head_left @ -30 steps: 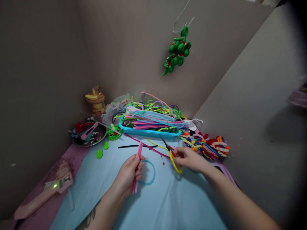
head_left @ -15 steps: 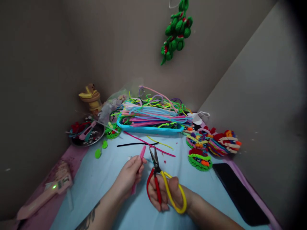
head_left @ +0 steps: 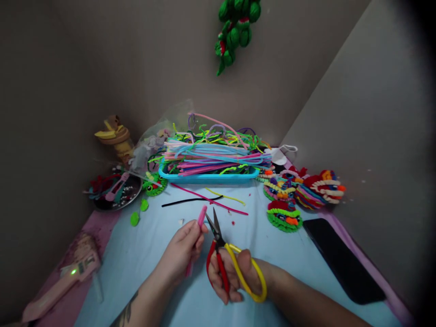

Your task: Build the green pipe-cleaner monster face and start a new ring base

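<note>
My left hand [head_left: 185,243] is closed around a pink pipe cleaner piece [head_left: 202,215], whose upper end sticks out above the fingers and whose lower end shows below the hand; it may be a folded or doubled strand. In my right hand [head_left: 235,272] are scissors [head_left: 218,236] with red and yellow handles. Their blades are parted and point up, the left blade tip close beside the pink piece. Beyond the hands, a magenta pipe cleaner [head_left: 211,200], a black one [head_left: 184,201] and a yellow one [head_left: 230,197] lie crossing on the light blue cloth [head_left: 136,259].
A blue tray [head_left: 211,179] heaped with pipe cleaners stands at the back. To the right lie colourful pipe-cleaner crafts [head_left: 284,217] and a black phone [head_left: 344,261]. On the left are a pink glue gun [head_left: 64,277] and a metal dish [head_left: 131,193]. Green crafts [head_left: 235,34] hang above.
The scissors have moved slightly left, bringing their blades nearer the pink piece. My left hand keeps its hold. The whole view has shifted a little.
</note>
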`<action>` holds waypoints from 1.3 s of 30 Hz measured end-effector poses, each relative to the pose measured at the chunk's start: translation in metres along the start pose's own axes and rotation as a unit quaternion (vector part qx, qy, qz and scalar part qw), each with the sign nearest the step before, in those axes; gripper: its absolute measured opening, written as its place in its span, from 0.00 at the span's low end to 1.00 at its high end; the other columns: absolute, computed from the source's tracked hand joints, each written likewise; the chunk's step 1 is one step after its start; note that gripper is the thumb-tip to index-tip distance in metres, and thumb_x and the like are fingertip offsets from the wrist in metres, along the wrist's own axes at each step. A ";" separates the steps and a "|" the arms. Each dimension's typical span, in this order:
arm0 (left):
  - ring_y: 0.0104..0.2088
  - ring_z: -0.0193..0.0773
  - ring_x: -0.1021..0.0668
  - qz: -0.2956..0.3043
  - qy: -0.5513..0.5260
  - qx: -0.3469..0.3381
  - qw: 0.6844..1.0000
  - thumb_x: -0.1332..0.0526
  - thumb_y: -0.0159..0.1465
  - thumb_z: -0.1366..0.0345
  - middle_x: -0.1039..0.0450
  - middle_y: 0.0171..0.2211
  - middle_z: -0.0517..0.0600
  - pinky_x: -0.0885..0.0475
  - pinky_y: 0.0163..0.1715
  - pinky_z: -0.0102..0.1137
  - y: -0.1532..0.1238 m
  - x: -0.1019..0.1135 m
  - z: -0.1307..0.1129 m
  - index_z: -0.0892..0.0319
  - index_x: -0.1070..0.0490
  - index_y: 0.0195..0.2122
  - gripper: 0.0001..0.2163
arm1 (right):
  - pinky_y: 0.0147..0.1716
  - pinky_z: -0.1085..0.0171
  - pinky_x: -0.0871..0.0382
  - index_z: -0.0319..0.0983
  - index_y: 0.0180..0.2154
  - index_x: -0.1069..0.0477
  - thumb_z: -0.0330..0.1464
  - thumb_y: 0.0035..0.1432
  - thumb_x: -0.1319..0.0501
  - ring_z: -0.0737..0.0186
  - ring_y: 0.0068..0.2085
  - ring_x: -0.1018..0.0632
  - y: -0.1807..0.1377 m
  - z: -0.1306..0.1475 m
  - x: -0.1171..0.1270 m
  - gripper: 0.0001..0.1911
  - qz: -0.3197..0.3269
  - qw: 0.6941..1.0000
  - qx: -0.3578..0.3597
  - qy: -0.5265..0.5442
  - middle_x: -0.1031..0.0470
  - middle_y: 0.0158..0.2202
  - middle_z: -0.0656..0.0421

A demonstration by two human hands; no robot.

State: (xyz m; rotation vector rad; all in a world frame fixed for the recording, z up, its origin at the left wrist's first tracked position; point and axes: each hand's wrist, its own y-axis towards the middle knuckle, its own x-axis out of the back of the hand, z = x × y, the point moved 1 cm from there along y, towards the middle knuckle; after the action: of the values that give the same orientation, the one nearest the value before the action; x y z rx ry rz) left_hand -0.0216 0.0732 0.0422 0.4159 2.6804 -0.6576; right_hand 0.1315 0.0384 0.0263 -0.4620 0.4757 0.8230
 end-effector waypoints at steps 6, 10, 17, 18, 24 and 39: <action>0.15 0.24 0.49 -0.006 0.010 0.003 1.000 0.45 0.62 0.52 0.46 0.18 0.40 0.55 0.15 0.23 -0.001 -0.001 -0.003 0.61 0.34 0.32 0.15 | 0.11 0.74 0.47 0.35 0.27 0.38 0.72 0.28 0.59 0.76 0.14 0.38 0.000 0.001 0.001 0.47 0.006 1.000 0.005 -0.011 0.33 0.19 0.60; 0.16 0.25 0.48 -0.007 0.061 0.000 0.998 0.45 0.61 0.49 0.46 0.18 0.40 0.55 0.16 0.25 -0.002 0.000 -0.004 0.61 0.34 0.32 0.17 | 0.10 0.74 0.46 0.34 0.27 0.37 0.71 0.33 0.58 0.76 0.14 0.38 0.000 -0.005 0.007 0.46 0.017 0.999 0.028 0.025 0.32 0.19 0.58; 0.20 0.30 0.42 0.001 0.241 -0.064 0.969 0.47 0.61 0.47 0.44 0.18 0.42 0.48 0.21 0.26 -0.003 0.004 -0.009 0.61 0.32 0.31 0.20 | 0.09 0.73 0.42 0.34 0.28 0.37 0.71 0.30 0.56 0.73 0.13 0.35 -0.003 -0.007 0.010 0.46 0.043 0.997 0.016 0.057 0.32 0.18 0.58; 0.21 0.30 0.42 0.010 0.256 -0.064 0.965 0.48 0.62 0.48 0.44 0.18 0.42 0.47 0.22 0.26 -0.004 0.005 -0.010 0.61 0.32 0.31 0.20 | 0.09 0.73 0.43 0.34 0.28 0.37 0.71 0.30 0.57 0.73 0.13 0.35 -0.003 -0.008 0.010 0.46 0.044 0.997 0.019 0.059 0.32 0.18 0.59; 0.25 0.32 0.39 0.073 0.310 -0.065 0.946 0.51 0.65 0.52 0.42 0.22 0.43 0.44 0.26 0.27 -0.006 0.007 -0.013 0.60 0.34 0.30 0.17 | 0.09 0.75 0.46 0.35 0.29 0.37 0.71 0.32 0.56 0.72 0.17 0.34 0.000 -0.005 0.011 0.46 -0.003 0.991 0.096 0.093 0.35 0.20 0.60; 0.25 0.35 0.36 0.060 0.392 -0.081 0.914 0.51 0.64 0.51 0.38 0.21 0.45 0.41 0.26 0.28 -0.008 0.005 -0.016 0.58 0.37 0.24 0.18 | 0.24 0.68 0.38 0.31 0.41 0.33 0.71 0.24 0.54 0.57 0.33 0.24 -0.004 0.004 0.005 0.57 0.064 0.980 0.062 0.179 0.28 0.40 0.44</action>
State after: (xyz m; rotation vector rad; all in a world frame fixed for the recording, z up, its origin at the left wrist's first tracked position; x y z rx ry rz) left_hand -0.0336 0.0753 0.0570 0.9591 3.3730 -0.2416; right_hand 0.1381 0.0410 0.0271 -0.4684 0.8934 0.8295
